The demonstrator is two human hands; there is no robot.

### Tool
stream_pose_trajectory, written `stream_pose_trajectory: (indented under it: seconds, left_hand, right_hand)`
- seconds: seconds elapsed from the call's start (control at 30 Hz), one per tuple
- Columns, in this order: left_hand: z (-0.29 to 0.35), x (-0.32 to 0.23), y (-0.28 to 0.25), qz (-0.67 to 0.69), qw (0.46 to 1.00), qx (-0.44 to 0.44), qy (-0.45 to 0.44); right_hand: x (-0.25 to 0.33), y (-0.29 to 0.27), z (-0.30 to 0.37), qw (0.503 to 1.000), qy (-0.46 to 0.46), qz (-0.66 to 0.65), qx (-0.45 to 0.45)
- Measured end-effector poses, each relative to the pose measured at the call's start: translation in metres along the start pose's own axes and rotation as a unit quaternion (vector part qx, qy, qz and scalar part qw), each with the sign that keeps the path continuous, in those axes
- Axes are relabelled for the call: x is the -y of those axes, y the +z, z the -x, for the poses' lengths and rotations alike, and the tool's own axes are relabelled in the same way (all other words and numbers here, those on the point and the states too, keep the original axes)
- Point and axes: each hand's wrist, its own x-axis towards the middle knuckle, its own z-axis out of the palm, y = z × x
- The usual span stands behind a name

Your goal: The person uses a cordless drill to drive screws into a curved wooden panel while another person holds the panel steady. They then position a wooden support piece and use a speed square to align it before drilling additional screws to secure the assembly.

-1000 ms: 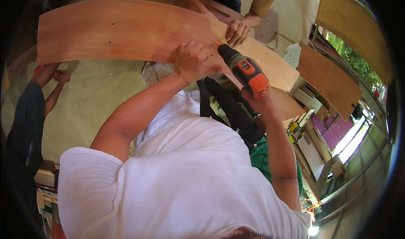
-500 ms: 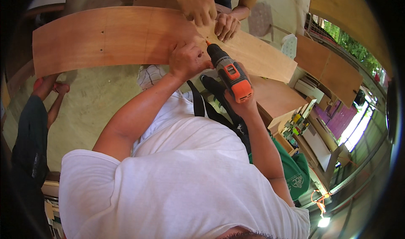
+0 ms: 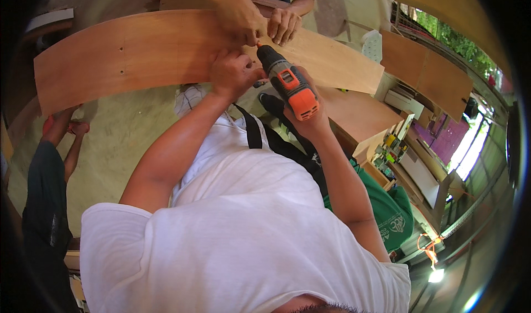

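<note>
Along the near edge of the long wooden board (image 3: 149, 53), our left hand (image 3: 231, 76) rests with fingers curled and thumb stretched toward the drill (image 3: 287, 83). Our right hand (image 3: 311, 126) is wrapped around that drill, forearm reaching forward and slightly leftward; the tool slants over the board, its tip just beside a co-worker's hands (image 3: 283, 26).

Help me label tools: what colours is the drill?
The drill is orange, black and grey (head view).
</note>
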Motion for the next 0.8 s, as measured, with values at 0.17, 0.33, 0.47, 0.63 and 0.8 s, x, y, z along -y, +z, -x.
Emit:
stream_pose_trajectory:
  seconds: [0.17,0.33,0.47,0.63,0.8]
  left_hand:
    - [-0.0008,0.0018,-0.0015,-0.011,1.0,-0.006,0.016]
    - [-0.004,0.0005,-0.0029,-0.005,1.0,-0.006,0.022]
    - [-0.0047,-0.0031,-0.005,-0.022,1.0,0.001,0.012]
    - [-0.0067,-0.0045,-0.0075,-0.021,1.0,0.002,0.019]
    - [-0.0059,-0.0039,-0.0062,-0.016,1.0,-0.001,0.019]
  right_hand:
    - [-0.001,0.0027,-0.0039,1.0,-0.016,0.009,-0.013]
    - [-0.0011,0.0043,-0.0051,1.0,-0.018,0.017,-0.015]
    - [-0.0009,0.004,-0.0043,1.0,-0.007,-0.006,-0.008]
    - [-0.0019,0.0044,-0.0042,1.0,-0.013,0.008,-0.011]
    - [0.0018,0.0025,-0.0063,1.0,-0.012,0.013,-0.007]
